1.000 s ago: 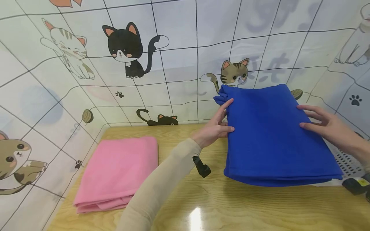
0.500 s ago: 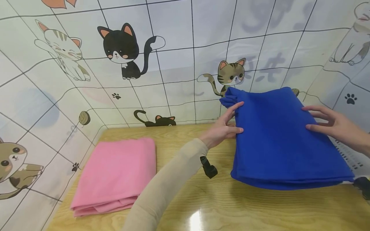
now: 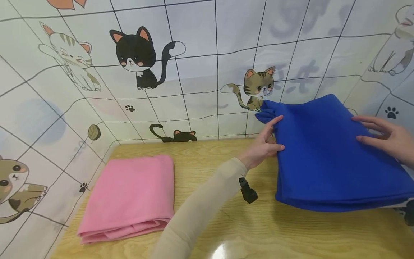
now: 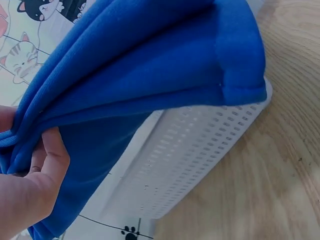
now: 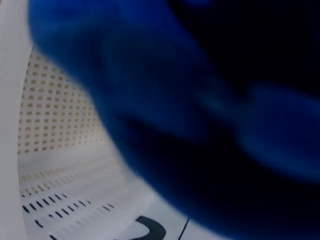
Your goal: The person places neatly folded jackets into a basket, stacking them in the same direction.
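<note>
A thick folded blue cloth [image 3: 330,154] hangs raised and tilted over the right side of the table. My left hand [image 3: 260,149] grips its left edge, thumb on the near face and fingers going behind; a bunched corner sticks out above that hand. In the left wrist view, the fingers of this hand [image 4: 42,185] curl into the cloth's folds. My right hand [image 3: 388,138] holds the right edge between thumb and fingers. Under the cloth stands a white perforated plastic basket [image 4: 200,140], mostly hidden in the head view. The right wrist view shows its holed inner wall [image 5: 65,105] beside the dark, blurred cloth.
A folded pink cloth [image 3: 132,194] lies on the left of the wooden table [image 3: 226,226]. Behind the table and at its sides rises a white grid-patterned covering [image 3: 200,68] printed with cartoon cats.
Both hands have carried the blue cloth to the right, so it now covers more of the basket in the head view. The pink cloth stays in place.
</note>
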`<state>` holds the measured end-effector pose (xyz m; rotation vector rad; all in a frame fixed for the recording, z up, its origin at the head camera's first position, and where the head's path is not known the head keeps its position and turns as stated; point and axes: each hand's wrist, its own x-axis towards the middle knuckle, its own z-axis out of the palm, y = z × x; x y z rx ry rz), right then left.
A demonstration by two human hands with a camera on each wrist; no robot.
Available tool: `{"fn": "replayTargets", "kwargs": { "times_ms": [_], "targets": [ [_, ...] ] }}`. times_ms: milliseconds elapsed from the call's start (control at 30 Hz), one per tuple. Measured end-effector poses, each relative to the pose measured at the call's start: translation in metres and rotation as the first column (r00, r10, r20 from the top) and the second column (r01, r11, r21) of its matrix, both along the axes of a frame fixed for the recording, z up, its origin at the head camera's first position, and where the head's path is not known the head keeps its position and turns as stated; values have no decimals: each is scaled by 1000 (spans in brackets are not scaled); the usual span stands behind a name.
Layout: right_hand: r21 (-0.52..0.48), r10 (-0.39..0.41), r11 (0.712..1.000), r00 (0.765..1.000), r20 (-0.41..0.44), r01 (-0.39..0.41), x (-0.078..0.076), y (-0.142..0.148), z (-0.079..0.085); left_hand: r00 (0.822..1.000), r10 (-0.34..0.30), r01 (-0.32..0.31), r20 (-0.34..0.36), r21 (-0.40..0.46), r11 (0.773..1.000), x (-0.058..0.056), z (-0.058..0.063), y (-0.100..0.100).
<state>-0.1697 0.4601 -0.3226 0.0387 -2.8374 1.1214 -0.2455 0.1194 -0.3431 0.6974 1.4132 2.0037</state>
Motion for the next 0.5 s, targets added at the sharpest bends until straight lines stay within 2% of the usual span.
{"fn": "replayTargets", "kwargs": {
  "times_ms": [267,500],
  "targets": [
    [53,-3,999,998,-61,6,1,19,-5,1000,3,-4,28,15,1000,0,-12,20],
    [58,0,998,998,-62,4,0,33,-6,999,-6,4,44,31,1000,-4,-12,36]
  ]
}}
